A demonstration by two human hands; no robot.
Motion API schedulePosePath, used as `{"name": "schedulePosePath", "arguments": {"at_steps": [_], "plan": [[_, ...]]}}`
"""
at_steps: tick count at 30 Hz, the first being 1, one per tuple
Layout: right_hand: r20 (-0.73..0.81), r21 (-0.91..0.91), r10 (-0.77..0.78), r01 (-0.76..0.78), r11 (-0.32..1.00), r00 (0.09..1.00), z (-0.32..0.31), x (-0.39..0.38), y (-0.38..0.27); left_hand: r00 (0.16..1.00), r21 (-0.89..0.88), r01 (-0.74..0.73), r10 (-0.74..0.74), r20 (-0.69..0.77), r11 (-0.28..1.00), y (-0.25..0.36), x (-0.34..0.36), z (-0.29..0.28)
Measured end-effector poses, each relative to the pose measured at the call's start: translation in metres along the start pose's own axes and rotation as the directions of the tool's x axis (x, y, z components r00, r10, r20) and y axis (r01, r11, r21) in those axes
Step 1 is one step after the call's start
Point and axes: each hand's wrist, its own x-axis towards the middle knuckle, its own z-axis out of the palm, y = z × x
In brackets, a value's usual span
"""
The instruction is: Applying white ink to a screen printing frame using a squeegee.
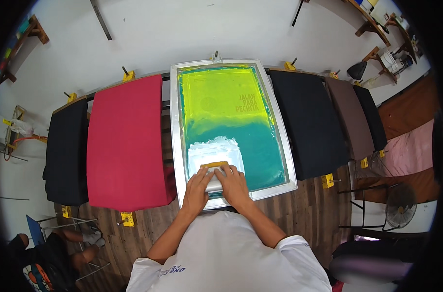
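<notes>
A screen-printing frame (pixel 289 168) with a silver metal border lies in front of me. Its mesh is yellow-green (pixel 211 90) at the far end and teal (pixel 260 151) toward me. White ink (pixel 226 144) covers a patch at the near left of the mesh. Both my left hand (pixel 198 184) and my right hand (pixel 232 182) grip a squeegee (pixel 214 164) with a silver body and a yellowish edge, at the near end of the white patch. My fingers lie over its top side by side, and its lower edge is partly hidden.
A red shirt (pixel 126 141) and a black one (pixel 68 151) lie on boards to the left. Dark shirts (pixel 306 121) and a brown one (pixel 350 117) are on the right. Yellow clamps (pixel 127 219) jut from the boards. A person (pixel 51 258) sits lower left; a fan (pixel 401 207) stands right.
</notes>
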Motion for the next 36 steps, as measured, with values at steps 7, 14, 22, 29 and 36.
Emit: {"name": "schedulePosePath", "arguments": {"at_steps": [7, 14, 22, 29, 36], "plan": [[0.253, 0.019, 0.017, -0.023, 1.0, 0.967, -0.016, -0.003, -0.003, 0.988, -0.085, 0.101, -0.089, 0.127, 0.991, 0.003, -0.01, -0.002], [0.15, 0.077, 0.03, -0.042, 0.996, 0.988, 0.006, -0.019, 0.0, 0.986, 0.012, 0.096, -0.097, 0.136, 0.995, 0.009, -0.018, 0.003], [0.119, 0.062, 0.014, -0.022, 0.998, 0.993, -0.001, -0.027, -0.007, 0.991, -0.054, 0.105, -0.1, 0.091, 0.993, 0.016, -0.026, 0.002], [0.101, 0.054, 0.015, -0.021, 0.998, 0.995, 0.003, -0.032, -0.006, 0.994, -0.052, 0.083, -0.079, 0.073, 0.995, 0.018, -0.027, 0.004], [0.078, 0.002, -0.016, 0.016, 1.0, 0.997, -0.005, -0.038, -0.009, 0.993, -0.015, 0.078, -0.077, 0.086, 0.997, 0.02, -0.035, 0.001]]}}
